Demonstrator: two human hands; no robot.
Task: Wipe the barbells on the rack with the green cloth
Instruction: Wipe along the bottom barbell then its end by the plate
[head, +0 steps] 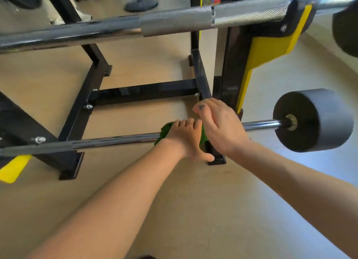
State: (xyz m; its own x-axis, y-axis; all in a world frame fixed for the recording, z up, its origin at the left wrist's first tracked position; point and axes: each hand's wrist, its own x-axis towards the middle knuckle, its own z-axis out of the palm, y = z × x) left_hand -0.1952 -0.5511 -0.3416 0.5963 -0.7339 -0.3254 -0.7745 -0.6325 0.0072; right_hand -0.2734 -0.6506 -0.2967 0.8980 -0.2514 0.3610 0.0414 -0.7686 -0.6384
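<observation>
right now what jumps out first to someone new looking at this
The left hand grips the green cloth around the lower barbell at centre, with the right hand beside it. A dark weight caps that bar at right, and a knurled upper barbell crosses the top.

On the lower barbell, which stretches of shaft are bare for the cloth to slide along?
Bare shaft runs from the left hand and green cloth leftward to the rack upright. A shorter stretch lies between the right hand and end weight. The middle is crowded.

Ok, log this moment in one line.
left hand: grips green cloth on lower barbell | right hand: over bar, grip unclear
</observation>
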